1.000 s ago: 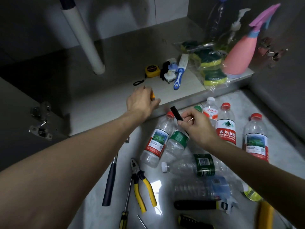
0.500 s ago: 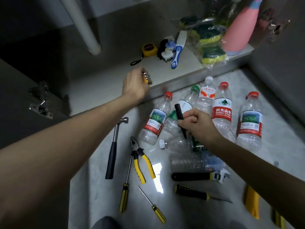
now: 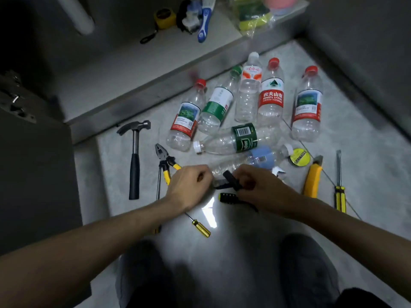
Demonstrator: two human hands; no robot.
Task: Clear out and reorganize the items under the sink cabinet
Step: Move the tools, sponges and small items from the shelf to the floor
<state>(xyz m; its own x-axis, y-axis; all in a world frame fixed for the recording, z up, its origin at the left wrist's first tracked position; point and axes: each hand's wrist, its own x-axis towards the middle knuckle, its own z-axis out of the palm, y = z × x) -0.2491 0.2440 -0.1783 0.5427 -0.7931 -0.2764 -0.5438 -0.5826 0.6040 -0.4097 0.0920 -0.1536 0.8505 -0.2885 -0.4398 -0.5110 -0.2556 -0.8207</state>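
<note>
left hand (image 3: pixel 189 187): low over the floor, fingers curled in. Whether they hold anything is hidden; cannot tell.
right hand (image 3: pixel 258 185): just beside the left, fingers pinched round a small black tool (image 3: pixel 231 182), which is tilted and sticks out toward the left hand.
floor (image 3: pixel 367 174): grey, carries everything pulled out.
bottles: cluster of clear plastic ones ahead of the hands. Red-cap bottle (image 3: pixel 185 121) far left of the group, green-label bottle (image 3: pixel 216 105) touching it, white-cap bottle (image 3: pixel 249 90), red-label bottle (image 3: pixel 270 94), another red-cap one (image 3: pixel 308 103) apart on the right. Two lie sideways nearer the hands: dark-green-label bottle (image 3: pixel 235 140) and blue-label bottle (image 3: pixel 251 161).
tools left: hammer (image 3: pixel 134 156), head toward the cabinet; pliers (image 3: pixel 165 163) with yellow grips, part hidden by the left hand.
tools near: short yellow-handled screwdriver (image 3: pixel 200 226) under the left wrist; black-handled tool (image 3: pixel 226 197) under the right hand.
tools right: yellow utility knife (image 3: pixel 312 178), long screwdriver (image 3: pixel 339 185), tape roll (image 3: pixel 299 156) near the blue-label bottle's cap.
cabinet shelf (image 3: pixel 138 70): tape measure (image 3: pixel 164 17), blue-white brush (image 3: pixel 204 21), bagged sponges (image 3: pixel 251 13), white drain pipe (image 3: pixel 77 12).
</note>
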